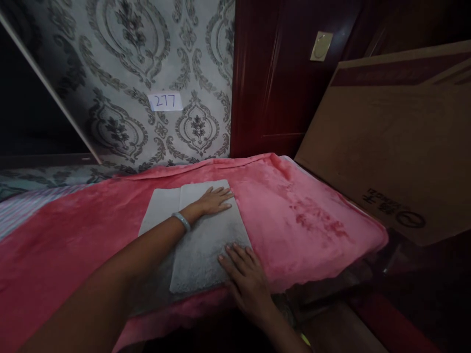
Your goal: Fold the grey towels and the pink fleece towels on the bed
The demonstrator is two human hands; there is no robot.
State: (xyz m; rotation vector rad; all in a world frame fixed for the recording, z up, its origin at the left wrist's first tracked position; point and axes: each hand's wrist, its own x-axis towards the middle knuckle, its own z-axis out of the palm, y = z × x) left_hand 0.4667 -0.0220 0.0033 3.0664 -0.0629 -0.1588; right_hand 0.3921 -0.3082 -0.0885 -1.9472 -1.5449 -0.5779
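A grey towel [200,245] lies folded on a pink plush blanket [305,255], with one fold edge running along its left part. My left hand [214,200] rests flat near the towel's far right corner, fingers spread and pointing right. A pale bangle [181,221] circles that wrist. At the near right edge of the towel, my right hand [247,277] lies palm down, its fingers stretched out over the fabric. Neither hand has anything gripped in it.
A large cardboard box [390,147] leans at the right beside a dark red door [272,73]. Patterned wallpaper [198,63] bears a paper label [165,101] reading 277. A dark screen [37,108] stands at the left. Striped fabric [33,206] shows beyond the blanket.
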